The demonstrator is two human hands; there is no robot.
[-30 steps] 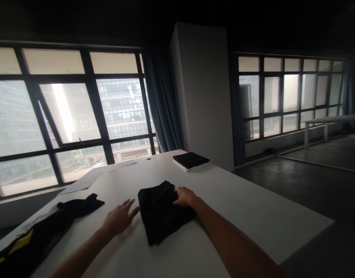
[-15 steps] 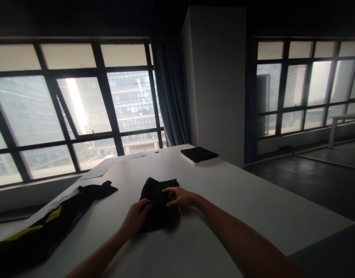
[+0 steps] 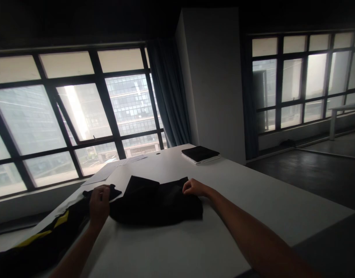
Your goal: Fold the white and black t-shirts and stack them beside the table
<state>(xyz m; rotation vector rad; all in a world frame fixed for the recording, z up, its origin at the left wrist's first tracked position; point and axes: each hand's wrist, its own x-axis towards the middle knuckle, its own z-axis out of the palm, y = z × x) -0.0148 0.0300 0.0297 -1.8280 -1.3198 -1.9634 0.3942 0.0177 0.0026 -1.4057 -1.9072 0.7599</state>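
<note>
A black cloth garment (image 3: 157,204) lies spread sideways on the white table, with a folded corner sticking up at its far left. What kind of garment it is cannot be made out. My right hand (image 3: 196,188) pinches its far right edge. At its left end is my left hand (image 3: 99,206), fingers curled and gripping the cloth there; the fingertips are partly hidden. Just behind and left of that hand lies a black and yellow garment (image 3: 61,220), stretched along the table's left side.
A folded black cloth (image 3: 201,153) sits on a white one (image 3: 196,161) at the far right of the white table (image 3: 252,200). White paper sheets (image 3: 100,175) lie along the left edge. Windows, a blue curtain (image 3: 171,96) and a pillar (image 3: 214,85) stand beyond.
My hands have moved apart, the left one leftward and the right one rightward. The black garment, bunched up before, is now opened out wide between them.
</note>
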